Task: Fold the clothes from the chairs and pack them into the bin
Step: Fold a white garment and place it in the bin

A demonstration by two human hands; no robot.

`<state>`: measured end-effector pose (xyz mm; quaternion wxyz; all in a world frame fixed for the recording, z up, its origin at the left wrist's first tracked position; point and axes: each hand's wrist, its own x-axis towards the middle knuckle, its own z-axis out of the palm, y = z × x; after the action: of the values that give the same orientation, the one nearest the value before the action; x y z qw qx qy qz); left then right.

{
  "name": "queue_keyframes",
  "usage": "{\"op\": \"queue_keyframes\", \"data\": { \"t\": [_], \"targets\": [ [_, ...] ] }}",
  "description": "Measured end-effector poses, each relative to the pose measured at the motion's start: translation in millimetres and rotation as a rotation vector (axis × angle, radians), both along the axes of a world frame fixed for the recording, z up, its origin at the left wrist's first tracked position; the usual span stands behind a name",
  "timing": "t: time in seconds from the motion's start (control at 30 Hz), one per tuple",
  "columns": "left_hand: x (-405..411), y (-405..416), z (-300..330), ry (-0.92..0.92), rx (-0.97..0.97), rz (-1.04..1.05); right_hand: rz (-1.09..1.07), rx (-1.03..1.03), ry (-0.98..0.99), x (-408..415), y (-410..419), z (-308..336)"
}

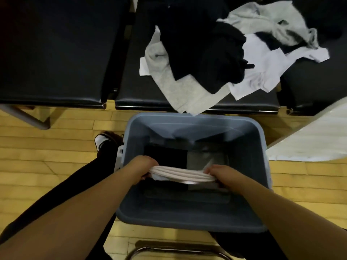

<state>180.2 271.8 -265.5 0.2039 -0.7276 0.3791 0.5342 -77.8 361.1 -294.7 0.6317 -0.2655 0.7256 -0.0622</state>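
Both forearms reach in from the bottom corners of the frame toward the grey-blue bin (195,220), which stands on the wooden floor (47,147) in the lower middle. Above it, across the top of the frame, run the black chairs (56,53), and on the upper right seats a heap of unfolded clothes (216,59) in black, grey and white lies loose, one grey edge hanging over the seat front just above the bin's far rim. Inside the bin, a folded black garment (165,156) and a folded grey garment (206,156) lie flat side by side on the bottom. Held over them is a folded pale pink garment (180,175), stacked in several soft layers. Its left hand (144,168) grips one end with fingers curled round the stack, and the right hand (218,174) clenches the other end likewise. Such a bundle looks light and limp; it would likely sag or unfold unless supported at both ends, as it is now, and lowered flat.
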Motion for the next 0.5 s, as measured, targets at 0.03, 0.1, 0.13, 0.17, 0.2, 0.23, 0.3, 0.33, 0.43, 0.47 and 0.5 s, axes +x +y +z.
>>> {"op": "queue_keyframes", "data": {
  "t": [0.03,0.1,0.13,0.17,0.2,0.23,0.3,0.33,0.43,0.47,0.5],
  "targets": [
    [0.3,-7.1,-6.1,-0.017,-0.016,-0.038,0.060,-0.066,0.078,4.1,-7.2,-5.3],
    [2.9,-20.0,-16.2,-0.005,-0.086,-0.053,0.081,-0.178,0.158,13.2,-19.7,-15.0],
    [6.1,-25.7,-23.9,0.034,-0.154,-0.013,0.055,-0.224,0.168,17.6,-24.0,-19.4],
    [10.5,-28.2,-30.8,0.066,-0.269,0.034,0.031,-0.260,0.173,22.4,-27.3,-23.9],
    [16.2,-27.8,-36.1,0.068,-0.383,0.036,0.020,-0.279,0.174,26.7,-30.2,-28.4],
    [20.8,-27.4,-39.3,0.048,-0.457,0.001,0.030,-0.285,0.167,31.5,-32.2,-34.2],
    [27.6,-22.8,-53.2,0.011,-0.493,-0.073,0.082,-0.261,0.132,42.0,-33.7,-51.6],
    [29.7,-19.8,-62.0,-0.008,-0.477,-0.098,0.119,-0.250,0.112,47.5,-33.0,-62.1],
    [35.7,-2.5,-89.0,-0.097,-0.358,-0.207,0.185,-0.189,0.079,65.6,-23.8,-100.4],
    [36.4,3.5,-95.4,-0.120,-0.327,-0.214,0.179,-0.157,0.069,71.2,-19.0,-110.3],
    [36.2,9.3,-98.9,-0.127,-0.289,-0.202,0.196,-0.138,0.068,76.3,-14.2,-118.9]
  ]
}}
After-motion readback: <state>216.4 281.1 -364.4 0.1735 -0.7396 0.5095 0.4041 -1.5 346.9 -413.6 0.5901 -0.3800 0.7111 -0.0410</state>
